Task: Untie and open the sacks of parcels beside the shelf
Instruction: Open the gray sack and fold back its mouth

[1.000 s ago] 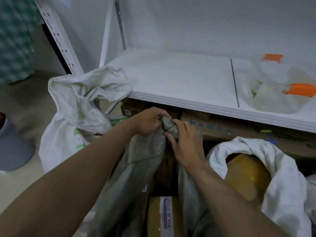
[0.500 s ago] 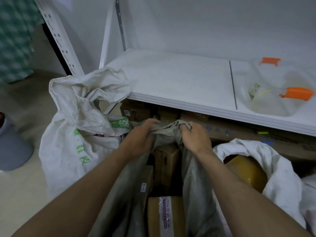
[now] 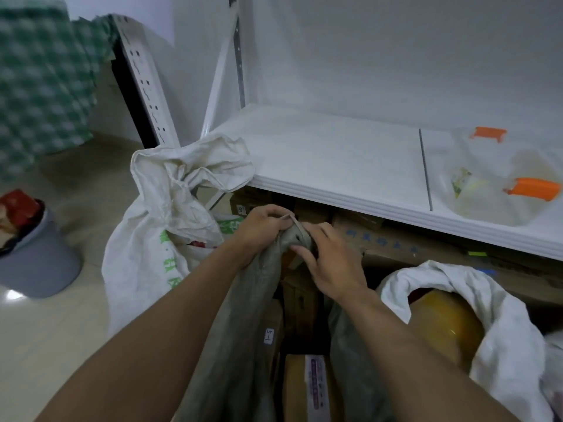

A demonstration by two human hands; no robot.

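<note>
White shelf board [image 3: 335, 166] spans 12–3 o'clock; grey sack [image 3: 253, 300] sits centre, below its edge. left hand [image 3: 262, 229] clamps the bunched neck, right hand [image 3: 332, 263] pinches the pale tie [image 3: 300, 228]. Purple box label [image 3: 315, 388] inside, unreadable. White sack [image 3: 146, 254] with green print at 9, open white sack [image 3: 502, 315] at 4. Bare floor [image 3: 61, 345] at 8.

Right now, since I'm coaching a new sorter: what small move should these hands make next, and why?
Probably pull the pale tie strip off the bunched neck of the grey sack with the right hand: the left hand grips that neck, the strip crosses it, and the right hand pinches beside it.
</note>
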